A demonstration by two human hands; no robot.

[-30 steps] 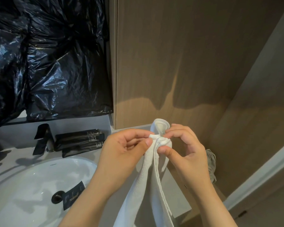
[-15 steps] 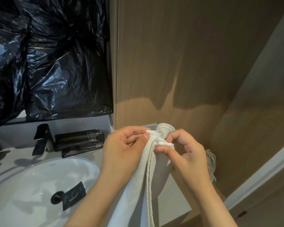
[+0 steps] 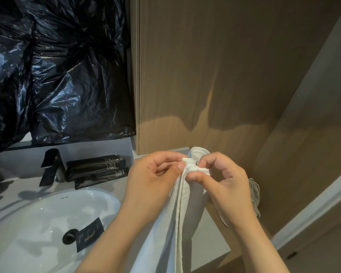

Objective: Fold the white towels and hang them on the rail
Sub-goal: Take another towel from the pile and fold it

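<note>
A white towel [image 3: 177, 219] hangs straight down from my two hands, its top edge bunched between them just in front of the wooden wall panel. My left hand [image 3: 154, 180] pinches the bunched top edge from the left with thumb and fingers. From the right, my right hand [image 3: 222, 180] pinches the same edge, fingers curled over it. The towel's lower part runs out of the frame at the bottom. No rail is in view.
A white oval sink [image 3: 47, 219] with a dark drain and a black packet [image 3: 89, 235] lies lower left. Black tubes [image 3: 96, 170] and a black faucet [image 3: 51, 166] stand behind it. Black plastic sheeting [image 3: 53, 66] covers the upper left. A grey cloth [image 3: 254, 194] hangs at right.
The towel's top edge has been gathered tighter between my hands, and both hands have shifted slightly to the right. The hanging folds have drawn closer together.
</note>
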